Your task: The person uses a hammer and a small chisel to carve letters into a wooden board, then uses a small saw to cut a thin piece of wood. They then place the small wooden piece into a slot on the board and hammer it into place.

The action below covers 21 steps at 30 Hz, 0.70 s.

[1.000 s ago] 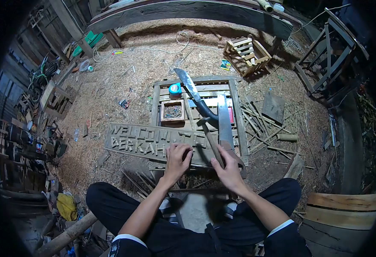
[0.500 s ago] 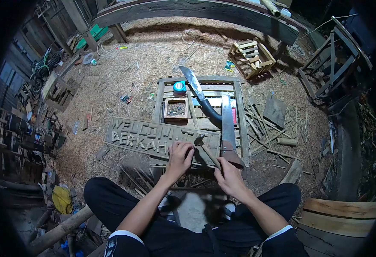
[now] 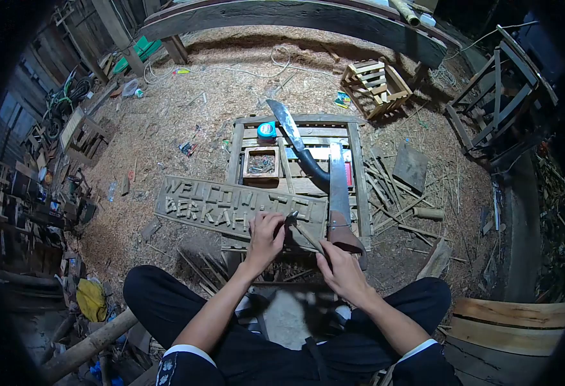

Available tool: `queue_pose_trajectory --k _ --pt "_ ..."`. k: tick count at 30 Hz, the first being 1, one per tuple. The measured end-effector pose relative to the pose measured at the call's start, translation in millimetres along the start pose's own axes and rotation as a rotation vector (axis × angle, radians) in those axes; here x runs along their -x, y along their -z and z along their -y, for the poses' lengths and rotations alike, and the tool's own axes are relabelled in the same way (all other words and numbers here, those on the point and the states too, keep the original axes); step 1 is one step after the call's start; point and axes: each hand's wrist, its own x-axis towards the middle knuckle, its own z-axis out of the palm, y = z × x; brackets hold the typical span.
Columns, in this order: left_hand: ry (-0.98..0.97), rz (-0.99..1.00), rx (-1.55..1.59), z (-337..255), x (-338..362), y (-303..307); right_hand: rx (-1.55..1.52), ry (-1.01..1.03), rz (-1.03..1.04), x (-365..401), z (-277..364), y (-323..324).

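A long wooden board [image 3: 189, 218] with raised wooden letters lies slanted across a low slatted table [image 3: 358, 167]. My left hand [image 3: 266, 234] is on the board beside the last letters of the lower row, its fingers bent together; what they pinch, if anything, is hidden. My right hand [image 3: 342, 269] is closed round the handle of a hammer [image 3: 307, 235], whose head is close to my left fingertips. Right of the board's end is a saw [image 3: 340, 186] with a brown handle. Behind it lies a machete [image 3: 298, 145] with a black handle.
A small wooden box [image 3: 261, 163] of nails and a blue tape measure [image 3: 266, 130] stand on the table. Sticks [image 3: 385, 180] and a flat wood piece [image 3: 410, 167] lie to the right. A slatted crate [image 3: 377, 90] is farther back, before a long beam [image 3: 295, 18].
The hammer head has moved down and slightly left, closer to my left fingers. My right hand has shifted slightly with it. The whole view has shifted a little.
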Motion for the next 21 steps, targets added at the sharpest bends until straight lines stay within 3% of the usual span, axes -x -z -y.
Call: queue_pose_trajectory --k 21 --pt "0.013 0.006 0.008 0.2 1.5 2.7 0.036 0.051 -0.100 0.8 4.1 -2.4"
